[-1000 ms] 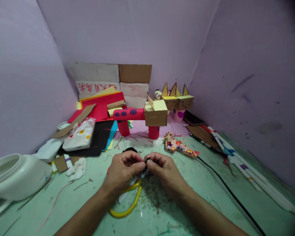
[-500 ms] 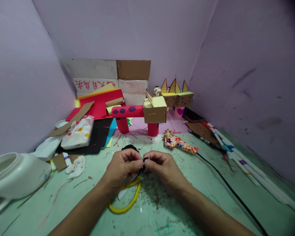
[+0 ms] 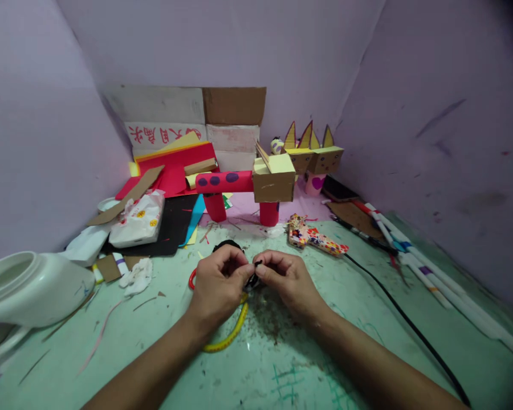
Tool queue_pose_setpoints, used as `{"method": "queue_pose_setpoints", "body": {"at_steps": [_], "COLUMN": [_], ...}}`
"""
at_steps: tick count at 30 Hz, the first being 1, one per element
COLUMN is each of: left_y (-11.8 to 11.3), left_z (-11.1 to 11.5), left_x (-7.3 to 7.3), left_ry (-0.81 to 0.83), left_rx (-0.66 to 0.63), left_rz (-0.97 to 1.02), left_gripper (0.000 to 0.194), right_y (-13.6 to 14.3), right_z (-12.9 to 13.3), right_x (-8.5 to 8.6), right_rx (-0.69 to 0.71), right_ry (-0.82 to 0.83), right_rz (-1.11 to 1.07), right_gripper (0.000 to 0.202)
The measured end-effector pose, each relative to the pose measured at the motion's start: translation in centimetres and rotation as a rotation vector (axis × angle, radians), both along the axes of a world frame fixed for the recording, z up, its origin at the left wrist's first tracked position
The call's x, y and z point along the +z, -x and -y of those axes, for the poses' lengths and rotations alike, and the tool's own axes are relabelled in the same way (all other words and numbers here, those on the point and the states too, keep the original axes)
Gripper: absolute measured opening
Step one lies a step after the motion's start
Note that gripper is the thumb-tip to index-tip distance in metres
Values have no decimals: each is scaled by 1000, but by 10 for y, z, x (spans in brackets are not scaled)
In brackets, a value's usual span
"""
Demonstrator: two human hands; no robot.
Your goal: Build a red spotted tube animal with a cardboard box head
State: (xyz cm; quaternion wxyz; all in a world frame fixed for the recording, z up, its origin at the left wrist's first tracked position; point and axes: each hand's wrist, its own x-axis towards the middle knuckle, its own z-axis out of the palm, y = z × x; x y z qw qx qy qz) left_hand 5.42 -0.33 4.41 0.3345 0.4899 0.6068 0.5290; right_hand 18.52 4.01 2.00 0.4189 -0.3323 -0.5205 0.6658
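Observation:
My left hand [image 3: 222, 279] and my right hand [image 3: 286, 279] meet at the middle of the table, each with thumb and fingers pinched on a small piece of black material [image 3: 253, 279]. Its exact form is too small to tell. Behind my left hand lies a larger black bundle [image 3: 228, 245], partly hidden. A yellow curved handle [image 3: 233, 339] shows below my left hand, and a red loop [image 3: 192, 279] peeks out to its left. Beyond my hands stands a red tube figure [image 3: 228, 182] with purple spots and a cardboard box head [image 3: 274, 185].
A floral glue gun [image 3: 320, 240] with a black cord lies at the right, near long white tubes [image 3: 436, 279]. At the left are a white jug [image 3: 38, 290], a tissue packet [image 3: 139, 219] and coloured paper [image 3: 171, 168]. Cardboard cat figures [image 3: 325, 159] stand behind.
The view has tilted and shifted slightly. Both hands keep their pinch on the black material; my left hand is more upright, now covering part of the yellow handle, and the red loop shows more.

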Motion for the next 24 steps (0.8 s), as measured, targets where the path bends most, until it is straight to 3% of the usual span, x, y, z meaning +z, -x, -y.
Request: {"method": "queue_pose_setpoints", "body": {"at_steps": [8,12,16,24], "left_y": [-1,5,10,2], "left_z": [1,2,-1,-7], "left_x": [-5,0,8,-4], "left_ry": [-74,-142,-43,150], "left_rx": [-22,-19,-23,-319], "left_rz": [-81,-140,34,399], "left_gripper": [10,8,16,53], "right_y": [1,1,-3,-6], "right_z": [0,-2,-5,-5], "right_x": [0,4,6,8], "right_rx": [42,30,-10,-40], "right_ry": [106,135,96,6], "right_rz": [-88,-145,-165,-225], "right_gripper": [26,23,21,18]}}
